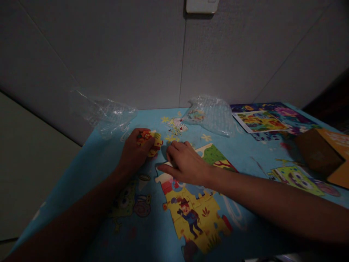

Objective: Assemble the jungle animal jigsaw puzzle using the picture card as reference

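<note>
Several loose puzzle pieces (157, 143), yellow, red and orange, are held in a small bunch by my left hand (137, 147), its thumb lying across them. My right hand (188, 162) rests over the upper left part of a partly joined jigsaw puzzle (203, 211). Its fingers are curled and the thumb lies by the puzzle's top left edge; the fingertips are hidden, so what they grip cannot be made out. The joined part shows a figure in a hat and blue clothes on yellow ground, with green and red pieces farther up.
A clear plastic bag (211, 114) with something colourful inside lies at the back, another crumpled bag (111, 114) back left. A printed picture sheet (260, 120) lies back right, near an open orange box (319, 151). The blue cartoon tablecloth (89, 163) meets a grey wall (136, 54).
</note>
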